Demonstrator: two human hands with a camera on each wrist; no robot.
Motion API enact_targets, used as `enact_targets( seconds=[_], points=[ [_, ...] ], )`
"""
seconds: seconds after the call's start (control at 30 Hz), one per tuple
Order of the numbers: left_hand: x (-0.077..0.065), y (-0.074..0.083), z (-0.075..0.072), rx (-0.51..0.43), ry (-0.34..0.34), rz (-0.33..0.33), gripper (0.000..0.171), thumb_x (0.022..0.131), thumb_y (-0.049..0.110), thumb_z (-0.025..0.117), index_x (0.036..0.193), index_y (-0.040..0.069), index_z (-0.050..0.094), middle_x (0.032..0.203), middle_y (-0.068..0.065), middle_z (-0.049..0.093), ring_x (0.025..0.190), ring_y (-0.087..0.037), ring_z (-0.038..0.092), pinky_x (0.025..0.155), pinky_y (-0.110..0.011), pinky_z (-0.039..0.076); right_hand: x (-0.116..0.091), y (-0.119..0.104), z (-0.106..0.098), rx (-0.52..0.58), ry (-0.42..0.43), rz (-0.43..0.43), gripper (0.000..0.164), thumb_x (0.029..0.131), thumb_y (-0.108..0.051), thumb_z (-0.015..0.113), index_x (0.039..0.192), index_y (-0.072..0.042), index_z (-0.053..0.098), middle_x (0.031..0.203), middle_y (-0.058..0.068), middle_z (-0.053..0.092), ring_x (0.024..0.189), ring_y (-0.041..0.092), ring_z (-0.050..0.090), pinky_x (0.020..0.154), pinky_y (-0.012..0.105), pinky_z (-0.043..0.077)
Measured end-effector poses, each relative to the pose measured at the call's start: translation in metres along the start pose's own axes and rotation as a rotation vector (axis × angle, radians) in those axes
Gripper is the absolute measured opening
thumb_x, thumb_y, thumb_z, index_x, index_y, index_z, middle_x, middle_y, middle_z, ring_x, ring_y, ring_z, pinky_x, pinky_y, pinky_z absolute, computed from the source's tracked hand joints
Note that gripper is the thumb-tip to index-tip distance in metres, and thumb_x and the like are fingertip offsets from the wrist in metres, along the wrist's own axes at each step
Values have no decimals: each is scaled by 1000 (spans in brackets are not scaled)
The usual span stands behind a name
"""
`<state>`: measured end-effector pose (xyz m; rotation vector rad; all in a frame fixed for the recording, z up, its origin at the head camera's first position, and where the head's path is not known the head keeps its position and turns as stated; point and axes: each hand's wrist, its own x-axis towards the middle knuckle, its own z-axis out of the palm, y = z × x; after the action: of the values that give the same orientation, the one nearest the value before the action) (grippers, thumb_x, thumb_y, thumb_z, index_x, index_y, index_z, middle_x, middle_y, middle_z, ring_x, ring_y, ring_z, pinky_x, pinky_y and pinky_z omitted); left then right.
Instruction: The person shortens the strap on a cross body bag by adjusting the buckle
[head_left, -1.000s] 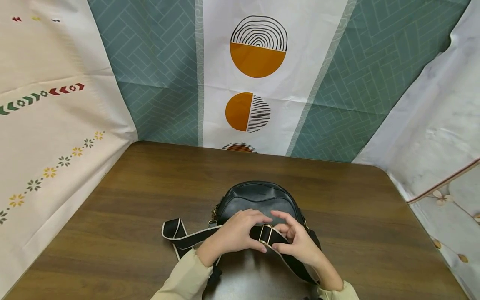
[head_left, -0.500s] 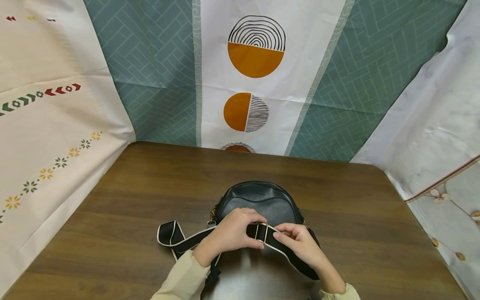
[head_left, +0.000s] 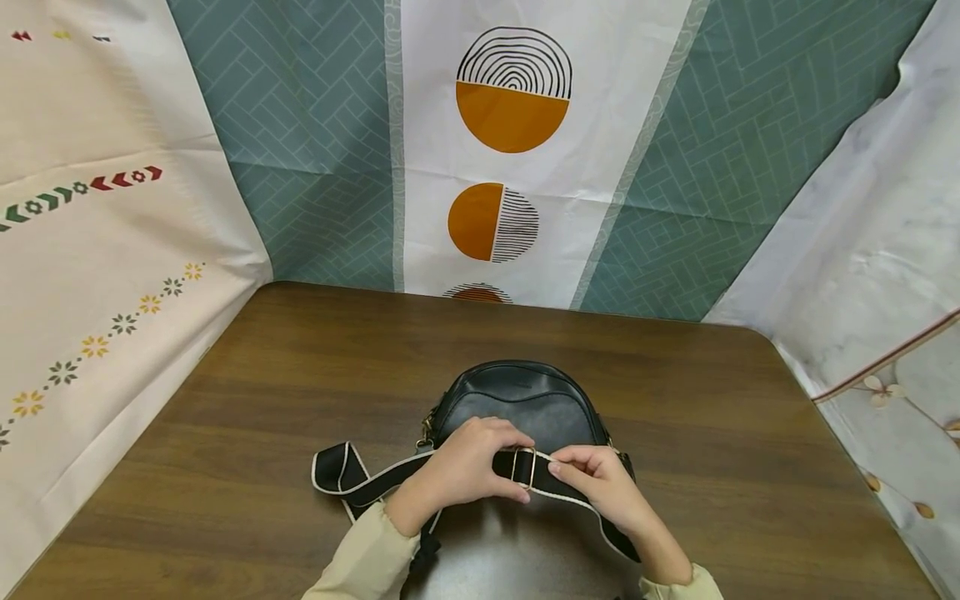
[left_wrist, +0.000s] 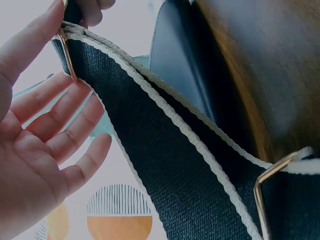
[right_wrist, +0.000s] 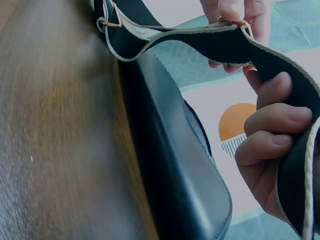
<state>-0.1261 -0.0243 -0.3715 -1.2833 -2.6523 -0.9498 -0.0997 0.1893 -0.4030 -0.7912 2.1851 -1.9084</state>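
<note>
A black handbag [head_left: 517, 404] with a curved top stands on the table, its black strap [head_left: 386, 482] edged in white. My left hand [head_left: 468, 468] pinches the strap's gold slide buckle [head_left: 523, 467] between thumb and fingers, in front of the bag. Just right of it, my right hand [head_left: 600, 485] grips the strap between thumb and curled fingers. The left wrist view has the buckle [left_wrist: 67, 56] at my left fingertips and a second gold metal loop [left_wrist: 260, 192] lower on the strap. In the right wrist view, fingers of my right hand [right_wrist: 267, 132] curl around the strap [right_wrist: 292, 182].
The brown wooden table [head_left: 337, 350] extends around the bag. A strap loop lies left of my left hand. Patterned cloth [head_left: 322, 142] hangs behind the table, and pale cloths [head_left: 885, 233] hang along both sides.
My right hand has gone from spread fingers near the buckle to gripping the strap on its right. The buckle and left hand have shifted slightly left. The bag stays in place.
</note>
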Motion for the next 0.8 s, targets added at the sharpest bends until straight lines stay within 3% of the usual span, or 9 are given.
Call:
enact_targets(
  seconds=[0.33,0.63,0.8],
  points=[
    [1,5,4,57,35,10,44,60,32,80,96,9,68,88,5,63,83,-6,56,77,-26,41,1,0,6,96,15,23,17,87,6,49,89,22,55,80,-3,65,70,7,59,60,21,49],
    [2,10,6,81,48,31,44,60,32,80,95,8,69,86,2,64,82,-8,58,74,-25,41,4,2,13,34,55,28,17,87,2,51,87,17,58,82,-6,64,81,7,56,73,23,46],
    [1,8,3,63,37,48,46,61,32,80,98,6,69,90,0,65,83,-9,59,78,-28,42,4,1,7,23,22,58,20,89,-2,50,90,15,60,82,-3,64,75,7,57,66,22,47]
  ],
)
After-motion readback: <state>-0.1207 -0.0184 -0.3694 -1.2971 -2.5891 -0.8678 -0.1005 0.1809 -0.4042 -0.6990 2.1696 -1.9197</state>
